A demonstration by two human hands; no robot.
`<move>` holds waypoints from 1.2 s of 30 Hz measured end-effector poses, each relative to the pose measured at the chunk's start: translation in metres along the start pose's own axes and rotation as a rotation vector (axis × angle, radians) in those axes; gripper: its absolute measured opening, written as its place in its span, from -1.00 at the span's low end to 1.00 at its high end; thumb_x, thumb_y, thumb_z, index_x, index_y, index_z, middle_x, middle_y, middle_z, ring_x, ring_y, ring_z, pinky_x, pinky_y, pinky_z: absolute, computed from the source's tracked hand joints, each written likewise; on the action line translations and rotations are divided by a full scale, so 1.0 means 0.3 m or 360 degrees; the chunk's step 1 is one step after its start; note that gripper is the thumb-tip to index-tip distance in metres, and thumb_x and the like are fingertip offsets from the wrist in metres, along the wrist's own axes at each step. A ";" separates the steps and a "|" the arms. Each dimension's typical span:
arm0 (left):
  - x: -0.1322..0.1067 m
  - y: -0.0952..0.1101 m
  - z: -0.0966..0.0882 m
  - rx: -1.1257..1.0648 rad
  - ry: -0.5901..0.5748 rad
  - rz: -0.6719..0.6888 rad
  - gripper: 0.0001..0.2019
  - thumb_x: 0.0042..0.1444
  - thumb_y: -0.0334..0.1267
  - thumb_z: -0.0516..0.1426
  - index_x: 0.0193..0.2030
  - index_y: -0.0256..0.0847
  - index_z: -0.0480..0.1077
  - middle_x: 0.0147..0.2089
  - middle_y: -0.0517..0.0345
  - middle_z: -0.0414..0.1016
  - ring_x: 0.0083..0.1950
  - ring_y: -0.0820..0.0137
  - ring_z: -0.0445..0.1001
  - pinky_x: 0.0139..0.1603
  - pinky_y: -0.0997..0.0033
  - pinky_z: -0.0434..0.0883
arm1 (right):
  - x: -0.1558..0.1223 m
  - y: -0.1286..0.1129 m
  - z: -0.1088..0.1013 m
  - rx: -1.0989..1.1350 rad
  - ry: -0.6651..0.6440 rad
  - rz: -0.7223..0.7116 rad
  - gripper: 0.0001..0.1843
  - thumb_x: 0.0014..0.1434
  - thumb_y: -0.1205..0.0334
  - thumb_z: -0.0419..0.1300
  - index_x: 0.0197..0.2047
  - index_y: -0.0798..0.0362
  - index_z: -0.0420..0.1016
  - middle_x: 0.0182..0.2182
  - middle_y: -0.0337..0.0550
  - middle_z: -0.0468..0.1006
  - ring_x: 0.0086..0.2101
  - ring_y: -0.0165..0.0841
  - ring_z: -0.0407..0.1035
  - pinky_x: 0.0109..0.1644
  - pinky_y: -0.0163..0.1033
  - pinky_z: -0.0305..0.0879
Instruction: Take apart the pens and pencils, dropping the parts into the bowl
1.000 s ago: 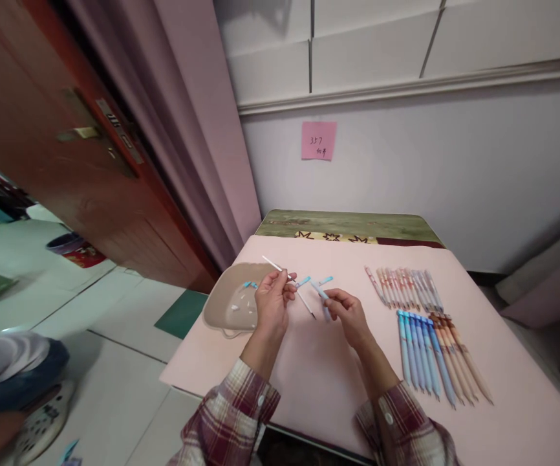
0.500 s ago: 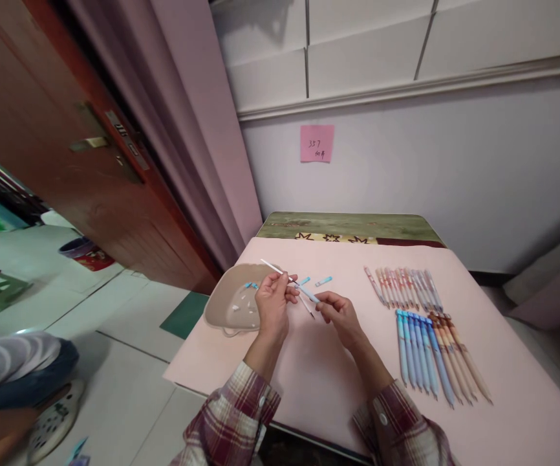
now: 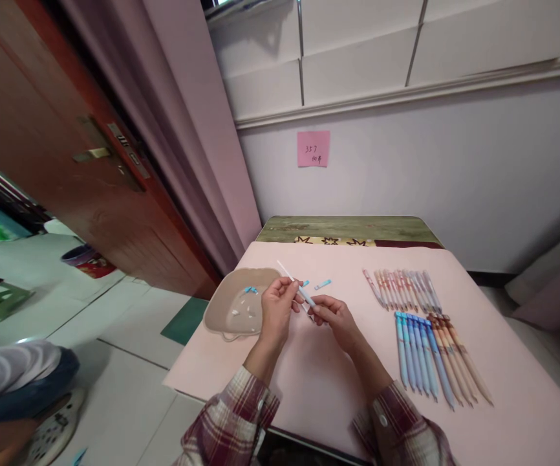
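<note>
My left hand pinches a thin white pen refill, which slants up and left out of the fingers. A pale blue pen barrel is gripped by my right hand. Refill and barrel lie in one line, the refill's lower end at the barrel's upper opening; how far it sits inside is hidden by my fingers. Under the hands, part of another thin refill shows on the table. Just beyond lie a small blue pen part and a second one, partly covered by my left hand.
Left of my hands stands a beige basin with small blue and white pieces inside. Several finished-looking pens, blue and brown, lie in a row at the right, with reddish and clear pens behind them. Someone's leg is at the far left.
The refill in my left hand has swung steeper and moved right, its lower tip now meeting the barrel's end. My hands have come closer together.
</note>
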State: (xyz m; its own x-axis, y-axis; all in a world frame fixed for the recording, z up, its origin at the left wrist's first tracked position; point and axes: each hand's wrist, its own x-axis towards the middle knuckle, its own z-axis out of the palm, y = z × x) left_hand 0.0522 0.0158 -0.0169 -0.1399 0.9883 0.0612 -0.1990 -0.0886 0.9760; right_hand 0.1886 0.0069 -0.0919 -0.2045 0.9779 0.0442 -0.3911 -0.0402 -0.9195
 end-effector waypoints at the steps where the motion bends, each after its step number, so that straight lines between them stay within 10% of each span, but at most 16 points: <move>1: -0.002 0.003 0.001 0.0021 -0.0035 -0.0012 -0.70 -0.07 -0.11 0.29 -0.35 -0.30 0.38 -0.35 0.05 0.55 -0.57 0.56 0.36 -0.63 0.59 0.22 | 0.000 0.001 -0.002 0.0012 -0.0013 0.0007 -0.69 0.01 0.10 0.32 -0.19 0.07 0.59 -0.44 -0.17 0.57 -0.51 -0.46 0.29 -0.39 -0.30 0.22; 19: -0.009 -0.012 -0.019 0.0121 -0.0107 -0.0082 -0.68 -0.10 -0.14 0.30 -0.29 -0.32 0.40 -0.53 0.19 0.46 -0.59 0.53 0.35 -0.64 0.58 0.21 | -0.014 -0.007 0.003 0.0110 -0.0336 0.0085 -0.60 0.16 -0.05 0.20 -0.11 0.08 0.59 -0.27 -0.05 0.57 -0.30 -0.33 0.40 -0.17 -0.22 0.28; 31: -0.022 -0.065 -0.034 0.0148 -0.0190 -0.0145 -0.69 -0.10 -0.14 0.29 -0.27 -0.27 0.38 -0.52 0.23 0.44 -0.58 0.52 0.36 -0.64 0.58 0.21 | -0.007 0.003 0.017 -0.0024 -0.0026 0.0028 -0.74 0.01 0.06 0.35 -0.30 0.07 0.57 -0.47 -0.22 0.50 -0.47 -0.44 0.26 -0.35 -0.30 0.16; 36: 0.051 0.016 -0.169 0.0291 -0.0023 -0.0055 -0.65 -0.13 -0.12 0.30 -0.24 -0.28 0.41 -0.44 0.17 0.47 -0.57 0.52 0.36 -0.64 0.57 0.21 | 0.003 0.034 0.006 -0.0025 0.0186 0.0052 -0.69 0.00 0.01 0.34 -0.25 0.05 0.58 -0.41 -0.18 0.53 -0.47 -0.43 0.27 -0.36 -0.28 0.18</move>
State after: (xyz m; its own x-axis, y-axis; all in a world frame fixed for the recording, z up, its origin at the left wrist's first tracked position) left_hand 0.0000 0.0241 -0.0219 -0.1220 0.9921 0.0286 -0.0238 -0.0317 0.9992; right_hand 0.1827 0.0070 -0.1005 -0.1108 0.9934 -0.0310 -0.3714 -0.0703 -0.9258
